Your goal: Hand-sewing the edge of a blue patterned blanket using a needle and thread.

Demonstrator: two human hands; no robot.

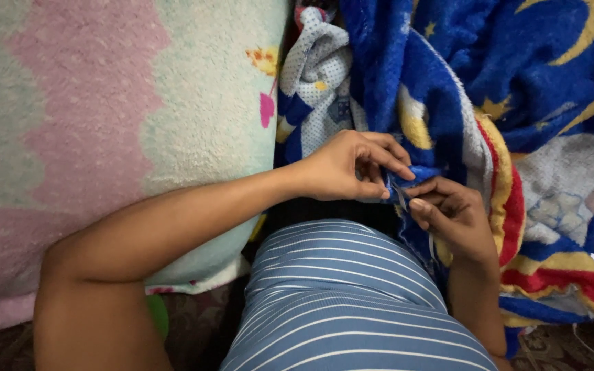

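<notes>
A thick blue fleece blanket (448, 75) with yellow moons and stars, and red, yellow and white patches, is heaped at the upper right and hangs over my lap. My left hand (348, 165) pinches a blue fold of the blanket's edge between thumb and fingertips. My right hand (452, 213) is just below and right of it, fingers curled on the same edge, with a thin pale thread or needle-like thing (401, 199) between the two hands; I cannot tell which. My blue-and-white striped top (342, 302) fills the bottom middle.
A fluffy pink, cream and pale green blanket (104, 117) covers the left side. A white dotted cloth (321, 82) shows between the two blankets. A green object (158, 315) peeks out beside my left arm. Patterned floor covering (558, 347) lies at the bottom right.
</notes>
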